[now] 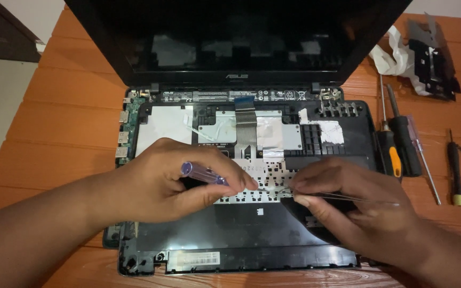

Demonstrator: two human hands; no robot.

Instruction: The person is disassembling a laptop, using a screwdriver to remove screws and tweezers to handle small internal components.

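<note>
Left hand (161, 184) pinches a purple-handled screwdriver (205, 174), right hand (348, 205) clamps tweezers (342, 197), both steadied over the opened laptop (316, 234).

Your left hand (166, 184) grips a screwdriver (204, 173) with a clear purple plastic handle, glossy. Your right hand (348, 205) pinches thin bright metal tweezers (348, 197). Laptop (241, 234): matt black plastic shell, dull silver foil patches, glossy dark screen (230, 37). Table (65, 122): orange-stained wood planks, smooth satin finish.
</note>
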